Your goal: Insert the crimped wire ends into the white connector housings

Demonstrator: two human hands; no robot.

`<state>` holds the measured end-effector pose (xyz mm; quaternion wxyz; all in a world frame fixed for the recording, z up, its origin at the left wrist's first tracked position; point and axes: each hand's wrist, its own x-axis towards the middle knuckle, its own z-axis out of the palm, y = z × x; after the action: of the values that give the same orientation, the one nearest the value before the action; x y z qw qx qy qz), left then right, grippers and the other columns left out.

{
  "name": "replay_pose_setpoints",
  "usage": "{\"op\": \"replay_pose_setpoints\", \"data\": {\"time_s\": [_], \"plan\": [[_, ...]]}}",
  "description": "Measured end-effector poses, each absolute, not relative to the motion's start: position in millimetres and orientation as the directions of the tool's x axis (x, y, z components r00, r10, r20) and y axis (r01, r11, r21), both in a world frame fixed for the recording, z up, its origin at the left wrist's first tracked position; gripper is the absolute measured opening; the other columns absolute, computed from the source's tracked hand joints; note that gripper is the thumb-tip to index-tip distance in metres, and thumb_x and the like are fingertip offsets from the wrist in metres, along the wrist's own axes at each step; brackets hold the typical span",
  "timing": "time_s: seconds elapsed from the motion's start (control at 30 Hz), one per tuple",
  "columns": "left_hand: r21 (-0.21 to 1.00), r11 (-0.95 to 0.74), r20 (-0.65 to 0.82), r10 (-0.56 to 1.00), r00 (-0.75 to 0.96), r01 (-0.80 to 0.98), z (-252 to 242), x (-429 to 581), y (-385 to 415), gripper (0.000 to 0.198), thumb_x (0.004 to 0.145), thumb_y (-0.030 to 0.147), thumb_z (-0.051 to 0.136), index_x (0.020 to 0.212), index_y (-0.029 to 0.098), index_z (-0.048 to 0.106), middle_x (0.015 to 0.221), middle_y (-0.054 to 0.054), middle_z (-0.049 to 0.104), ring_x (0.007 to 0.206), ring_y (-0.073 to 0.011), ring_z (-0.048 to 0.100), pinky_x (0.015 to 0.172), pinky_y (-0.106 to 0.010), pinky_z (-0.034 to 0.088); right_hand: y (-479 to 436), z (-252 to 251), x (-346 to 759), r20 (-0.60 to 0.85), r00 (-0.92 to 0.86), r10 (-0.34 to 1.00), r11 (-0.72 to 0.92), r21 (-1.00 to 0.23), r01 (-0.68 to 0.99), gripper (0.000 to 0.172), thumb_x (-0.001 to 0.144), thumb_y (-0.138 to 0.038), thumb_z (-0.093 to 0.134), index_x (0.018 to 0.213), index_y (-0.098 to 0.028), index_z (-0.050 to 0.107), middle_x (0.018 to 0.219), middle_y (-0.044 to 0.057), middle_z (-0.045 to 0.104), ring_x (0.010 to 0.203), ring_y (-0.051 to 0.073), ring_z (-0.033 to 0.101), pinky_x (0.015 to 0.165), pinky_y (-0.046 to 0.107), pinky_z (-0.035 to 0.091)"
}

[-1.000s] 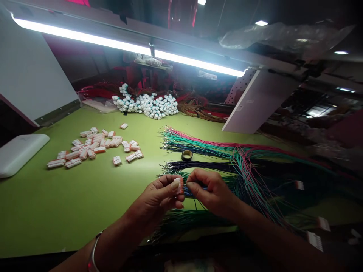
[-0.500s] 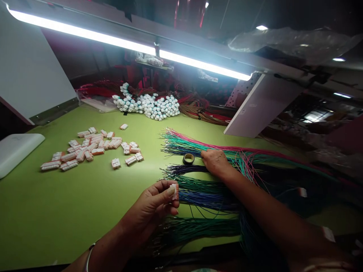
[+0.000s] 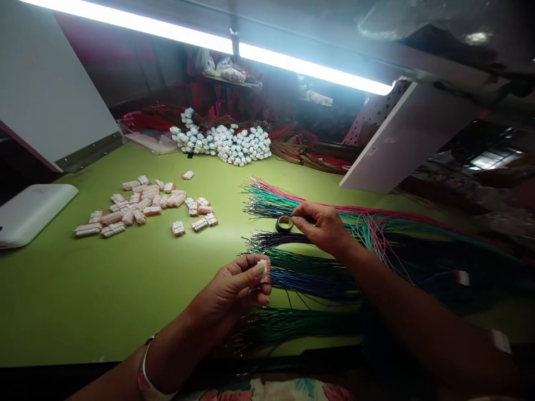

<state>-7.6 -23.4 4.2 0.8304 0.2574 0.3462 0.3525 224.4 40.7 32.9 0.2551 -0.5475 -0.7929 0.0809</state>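
Between the thumb and fingers of my left hand is a small white and orange plug connector, its orange row facing right. My right hand is closed in a pinch over the upper wires, its fingertips beside a dark roll of tape. What those fingertips hold, if anything, is too small to make out. Under and around the right hand run pink and teal wires with bare metal terminals at their left ends. Dark purple wires, green wires and blue wires lie below in separate bundles.
Several loose white and orange connectors are scattered at the left. A heap of white connectors with brown wires lies at the back. A white plastic case sits far left; an upright white panel stands at the right.
My right hand has lifted and turned, its thumb and finger now pinched near the tape roll. My left hand still holds the connector. The whole view has shifted slightly.
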Motion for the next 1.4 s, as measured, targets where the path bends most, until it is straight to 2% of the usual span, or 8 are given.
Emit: {"op": "replay_pose_setpoints", "data": {"time_s": [0.13, 0.37, 0.53, 0.63, 0.83, 0.97, 1.4], "plan": [[0.641, 0.651, -0.407, 0.737, 0.539, -0.406, 7, -6, -24, 0.014, 0.085, 0.016, 0.068, 0.098, 0.013, 0.066, 0.074, -0.001, 0.059, 0.063, -0.0096, 0.058, 0.054, -0.019, 0.052, 10, 40, 204, 0.393, -0.337, 0.856, 0.517, -0.637, 0.571, 0.011, 0.092, -0.021, 0.056, 0.084, -0.017, 0.063, 0.078, 0.001, 0.063, 0.07, 0.012, 0.056, 0.066, 0.024, 0.044], [0.621, 0.673, -0.379, 0.707, 0.597, -0.402, 5, -5, -26, 0.012, 0.086, 0.014, 0.065, 0.098, 0.013, 0.067, 0.072, -0.002, 0.06, 0.062, -0.0103, 0.059, 0.052, -0.018, 0.053, -26, 32, 207, 0.252, -0.31, 0.917, 0.376, -0.808, 0.454, 0.01, 0.09, -0.019, 0.06, 0.085, -0.016, 0.068, 0.08, 0.002, 0.067, 0.075, 0.014, 0.06, 0.07, 0.025, 0.046], [0.615, 0.687, -0.388, 0.69, 0.611, -0.386, 2, -4, -27, 0.014, 0.087, 0.013, 0.064, 0.1, 0.013, 0.067, 0.073, -0.003, 0.06, 0.063, -0.0101, 0.059, 0.053, -0.018, 0.054, -33, 33, 206, 0.253, -0.357, 0.899, 0.404, -0.791, 0.459, 0.014, 0.09, -0.016, 0.059, 0.078, -0.015, 0.066, 0.071, 0.0, 0.061, 0.066, 0.011, 0.053, 0.062, 0.024, 0.041], [0.618, 0.691, -0.399, 0.687, 0.607, -0.376, 2, -2, -26, 0.015, 0.086, 0.014, 0.065, 0.101, 0.013, 0.067, 0.074, -0.003, 0.06, 0.063, -0.0102, 0.059, 0.053, -0.019, 0.054, -34, 33, 206, 0.284, -0.397, 0.873, 0.458, -0.76, 0.462, 0.012, 0.09, -0.014, 0.059, 0.08, -0.014, 0.066, 0.071, 0.001, 0.061, 0.067, 0.011, 0.054, 0.063, 0.024, 0.04], [0.635, 0.688, -0.412, 0.687, 0.599, -0.352, -1, 0, -27, 0.016, 0.085, 0.016, 0.067, 0.101, 0.013, 0.068, 0.075, -0.003, 0.06, 0.063, -0.01, 0.058, 0.053, -0.018, 0.053, -36, 29, 208, 0.252, -0.439, 0.863, 0.461, -0.749, 0.476, 0.01, 0.089, -0.014, 0.059, 0.083, -0.016, 0.067, 0.074, 0.002, 0.063, 0.069, 0.012, 0.056, 0.064, 0.024, 0.042], [0.66, 0.674, -0.408, 0.693, 0.595, -0.333, -2, 1, -28, 0.015, 0.085, 0.018, 0.068, 0.1, 0.013, 0.068, 0.074, -0.003, 0.06, 0.063, -0.01, 0.058, 0.053, -0.019, 0.053, -36, 29, 207, 0.222, -0.44, 0.87, 0.439, -0.756, 0.486, 0.012, 0.087, -0.012, 0.058, 0.08, -0.015, 0.067, 0.072, 0.0, 0.063, 0.065, 0.011, 0.056, 0.062, 0.023, 0.04], [0.727, 0.615, -0.397, 0.739, 0.545, -0.304, -1, 5, -29, 0.017, 0.082, 0.024, 0.072, 0.096, 0.014, 0.068, 0.072, -0.001, 0.06, 0.062, -0.0105, 0.058, 0.054, -0.02, 0.054, -36, 28, 203, 0.061, -0.384, 0.921, 0.287, -0.773, 0.566, 0.017, 0.084, -0.011, 0.054, 0.07, -0.015, 0.061, 0.058, -0.005, 0.048, 0.054, 0.008, 0.041, 0.051, 0.021, 0.03]]}}
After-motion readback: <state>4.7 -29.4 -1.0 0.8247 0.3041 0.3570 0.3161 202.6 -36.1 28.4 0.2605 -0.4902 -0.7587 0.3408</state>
